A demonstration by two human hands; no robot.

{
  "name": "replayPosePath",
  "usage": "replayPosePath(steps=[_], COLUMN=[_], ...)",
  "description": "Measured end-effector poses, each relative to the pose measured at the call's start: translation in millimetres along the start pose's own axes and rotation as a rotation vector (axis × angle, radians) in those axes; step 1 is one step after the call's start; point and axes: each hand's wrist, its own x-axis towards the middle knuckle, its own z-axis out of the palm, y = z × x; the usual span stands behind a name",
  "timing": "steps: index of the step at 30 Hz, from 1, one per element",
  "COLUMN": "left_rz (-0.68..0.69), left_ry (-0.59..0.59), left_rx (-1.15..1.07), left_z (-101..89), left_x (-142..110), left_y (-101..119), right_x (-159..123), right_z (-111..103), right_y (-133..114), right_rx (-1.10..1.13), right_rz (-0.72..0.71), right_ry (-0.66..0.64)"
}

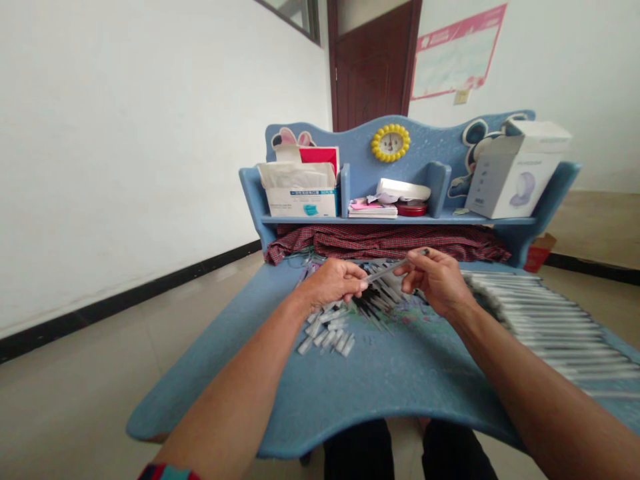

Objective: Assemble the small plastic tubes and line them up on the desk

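A thin, clear pen is stretched between my two hands above the desk. My left hand pinches its lower left end. The fingers of my right hand close on its upper right end, where a dark tip shows. Under my left hand lies a heap of short, clear pen caps. Behind and beneath the pen are several loose dark, slender pen parts, partly hidden by my hands. Right of my right wrist, many similar clear sticks, seemingly pens, lie side by side in a long row.
The blue desk has a curved front edge. Checked cloth lies under its shelf. On the shelf stand a mask box, papers, a red tin and a white carton. A yellow clock hangs above.
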Motion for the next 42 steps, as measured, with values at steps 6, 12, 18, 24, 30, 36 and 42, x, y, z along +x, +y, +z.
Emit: replayPosePath(steps=[6,12,18,24,30,36,42], left_rz=[-0.033,0.061,0.098,0.143,0.169,0.160,0.130], left_ry=[0.165,0.256,0.268,0.308,0.336,0.324,0.360], left_rx=[-0.218,-0.256,-0.291,-0.249,-0.176,-0.164,-0.138], left_z=[8.2,18.4,20.2,22.0,21.4,20.0,19.0], left_x=[3,4,2,0,1,2,6], left_y=[-1,0,6,10,10,11,11], right_x=[1,0,1,0,0,6,17], right_z=[-1,4,3,5,6,6,-4], right_y=[-2,-2,1,6,12,14,11], right_rx=[0.079,0.164,0.248,0.298,0.340,0.333,0.107], right_rz=[-0.008,-0.012,0.014,0.028,0.056,0.035,0.018], right_ry=[0.014,0.051,0.047,0.050,0.035,0.006,0.087])
